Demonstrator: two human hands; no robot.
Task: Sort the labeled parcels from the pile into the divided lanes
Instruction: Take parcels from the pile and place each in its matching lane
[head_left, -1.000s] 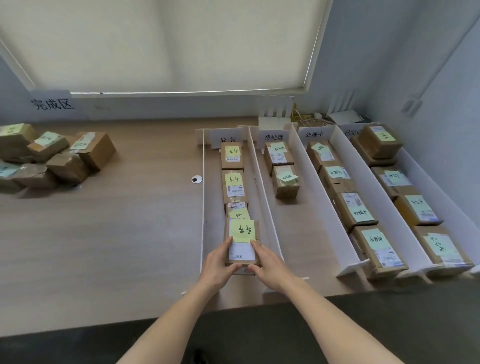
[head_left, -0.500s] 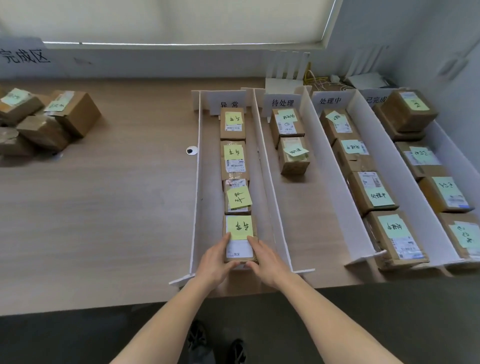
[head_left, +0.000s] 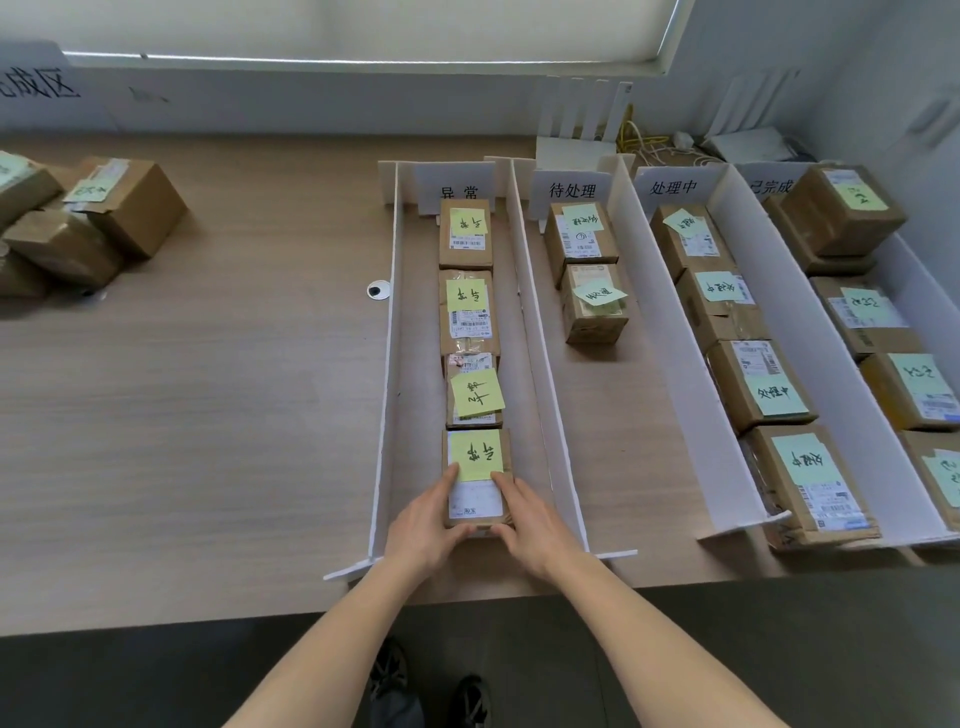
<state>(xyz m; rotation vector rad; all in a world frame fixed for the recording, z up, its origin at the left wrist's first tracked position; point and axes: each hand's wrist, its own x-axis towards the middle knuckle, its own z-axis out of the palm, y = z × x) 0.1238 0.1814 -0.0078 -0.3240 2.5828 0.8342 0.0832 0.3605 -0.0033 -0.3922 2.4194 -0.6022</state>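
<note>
four lanes (head_left: 670, 322) run across the right half of the frame, holding four, two, four and at least five parcels (head_left: 470, 239) from left to right. roughly five more sit in the pile (head_left: 78, 228) at upper left.

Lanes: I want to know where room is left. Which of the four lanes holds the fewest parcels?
The second lane from the left, signed 待处理. It holds only two parcels, both at its far end; the other lanes each show four or more.
</note>
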